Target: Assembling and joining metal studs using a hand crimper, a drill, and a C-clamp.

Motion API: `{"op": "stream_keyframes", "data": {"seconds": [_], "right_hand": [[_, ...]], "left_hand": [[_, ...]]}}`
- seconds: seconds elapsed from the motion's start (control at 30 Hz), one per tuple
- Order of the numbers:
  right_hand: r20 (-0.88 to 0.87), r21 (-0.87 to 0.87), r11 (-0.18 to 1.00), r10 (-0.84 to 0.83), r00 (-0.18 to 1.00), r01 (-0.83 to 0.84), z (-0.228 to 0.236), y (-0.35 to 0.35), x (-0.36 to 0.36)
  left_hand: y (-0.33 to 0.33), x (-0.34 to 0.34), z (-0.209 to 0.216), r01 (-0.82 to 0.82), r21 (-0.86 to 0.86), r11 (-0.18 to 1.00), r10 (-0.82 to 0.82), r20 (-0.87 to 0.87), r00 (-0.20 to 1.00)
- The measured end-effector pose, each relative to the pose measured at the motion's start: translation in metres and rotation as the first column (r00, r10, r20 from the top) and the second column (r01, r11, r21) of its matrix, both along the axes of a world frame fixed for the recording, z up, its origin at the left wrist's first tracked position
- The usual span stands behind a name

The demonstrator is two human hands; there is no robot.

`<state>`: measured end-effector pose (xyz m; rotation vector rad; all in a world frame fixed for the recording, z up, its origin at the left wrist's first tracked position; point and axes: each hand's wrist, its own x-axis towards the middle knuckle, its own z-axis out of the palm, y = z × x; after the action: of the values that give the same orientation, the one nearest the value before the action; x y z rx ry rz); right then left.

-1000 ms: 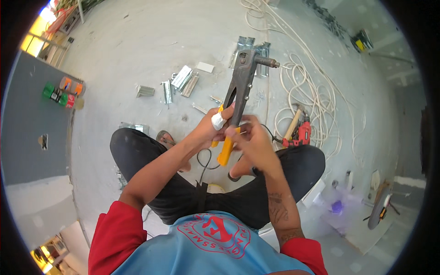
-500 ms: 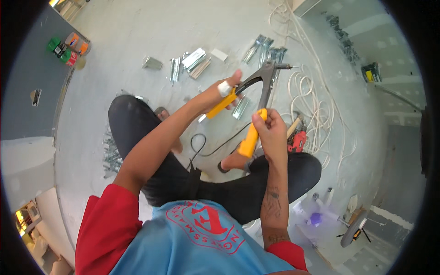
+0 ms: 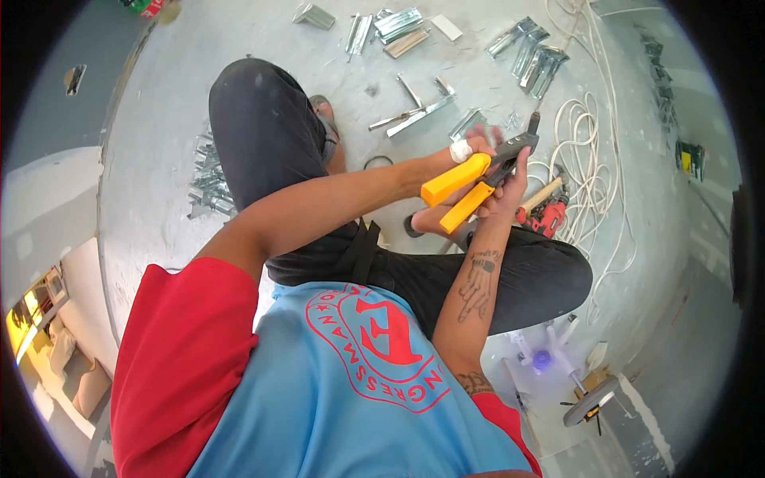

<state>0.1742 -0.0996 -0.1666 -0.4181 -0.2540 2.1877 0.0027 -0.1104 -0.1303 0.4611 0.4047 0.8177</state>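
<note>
I sit cross-legged on a concrete floor, holding a hand riveter (image 3: 478,179) with yellow handles and a dark metal head in front of me. My left hand (image 3: 466,151), with white tape on one finger, grips the upper yellow handle. My right hand (image 3: 506,191) wraps the lower handle and the dark body. The two handles are squeezed close together. The tool's nose points up and to the right, above a coil of white cable (image 3: 586,159).
Bent galvanized metal brackets (image 3: 414,111) and short channel pieces (image 3: 530,48) lie scattered on the floor ahead. More metal scraps (image 3: 209,179) are piled left of my knee. A red power tool (image 3: 546,215) and a wooden-handled hammer (image 3: 542,193) lie by my right knee.
The riveter's handles were spread wide half a second ago and are now squeezed together. The view has tilted downward, so my hands sit lower and to the right.
</note>
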Motion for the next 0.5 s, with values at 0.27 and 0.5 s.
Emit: {"op": "stream_keyframes", "data": {"seconds": [0.27, 0.5], "right_hand": [[0.529, 0.016, 0.916, -0.347, 0.774, 0.4, -0.054, 0.016, -0.013], [0.869, -0.049, 0.978, -0.059, 0.49, 0.205, -0.149, 0.031, -0.045]], "left_hand": [[0.029, -0.027, -0.116, 0.433, -0.118, 0.894, -0.343, -0.802, 0.489], [-0.051, 0.027, -0.233, -0.002, 0.144, 0.99, 0.142, -0.974, 0.179]]}}
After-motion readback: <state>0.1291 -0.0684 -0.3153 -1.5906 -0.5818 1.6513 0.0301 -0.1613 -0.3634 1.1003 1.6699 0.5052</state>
